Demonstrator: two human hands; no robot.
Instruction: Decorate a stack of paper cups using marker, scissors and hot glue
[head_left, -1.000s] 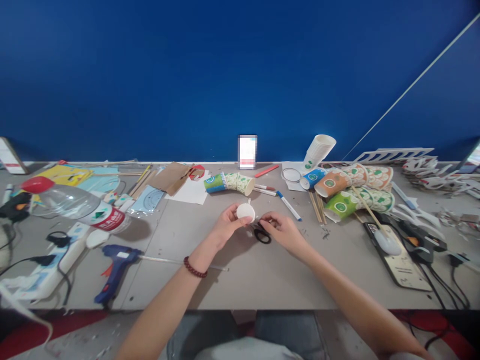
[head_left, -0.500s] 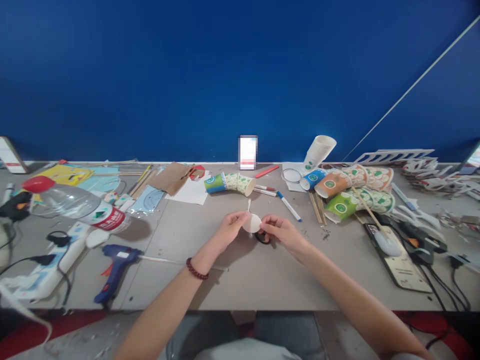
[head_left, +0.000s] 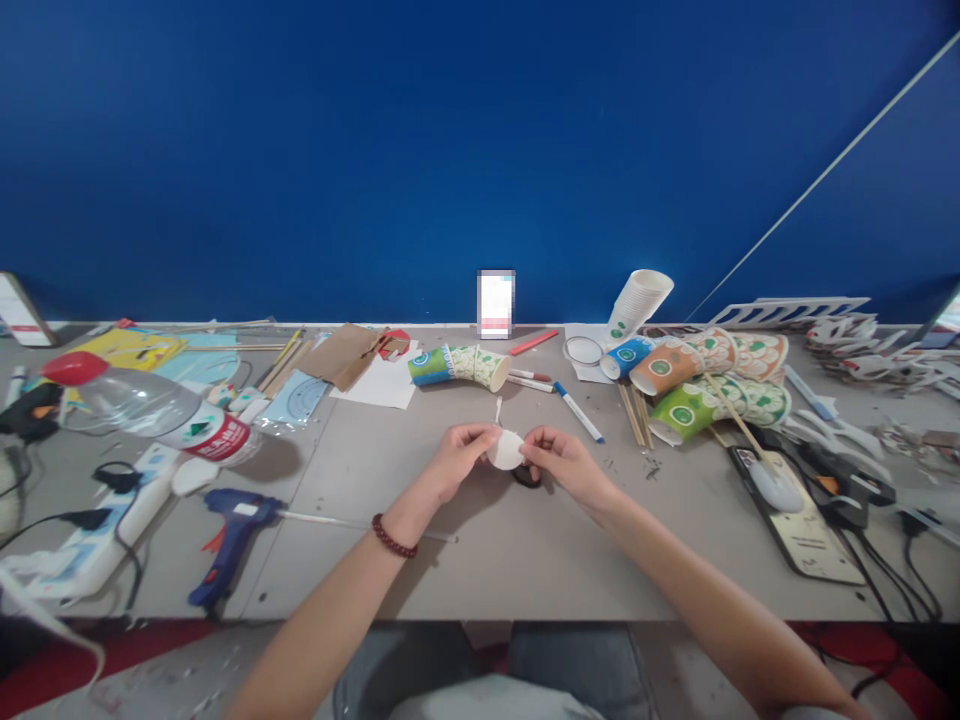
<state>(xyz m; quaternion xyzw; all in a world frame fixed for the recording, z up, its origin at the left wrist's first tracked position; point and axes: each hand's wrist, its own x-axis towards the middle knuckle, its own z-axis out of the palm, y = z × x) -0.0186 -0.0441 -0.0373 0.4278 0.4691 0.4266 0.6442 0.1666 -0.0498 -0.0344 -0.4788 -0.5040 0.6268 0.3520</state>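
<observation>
A small round white paper disc (head_left: 506, 450) is held up between my two hands, just above the table. My left hand (head_left: 466, 458) pinches its left edge between thumb and fingers. On the opposite side, my right hand (head_left: 559, 458) grips the right edge the same way. Below the right fingertips shows a dark loop (head_left: 527, 480) that looks like a scissor handle; whether it touches that hand I cannot tell. A thin pale tip (head_left: 499, 406) pokes out beyond the disc. Behind them lies a pair of joined patterned paper cups (head_left: 459, 367).
Left of my arms are a blue glue gun (head_left: 238, 520), a plastic bottle (head_left: 161, 412) and a power strip (head_left: 112, 530). Markers (head_left: 577, 412) lie beyond the right hand. Farther right are more paper cups (head_left: 682, 415), wooden sticks (head_left: 634, 412) and a computer mouse (head_left: 775, 487) on a dark-edged board.
The disc has turned slightly and moved a touch lower and right, showing a fuller round face. Both hands keep their hold with only small finger shifts.
</observation>
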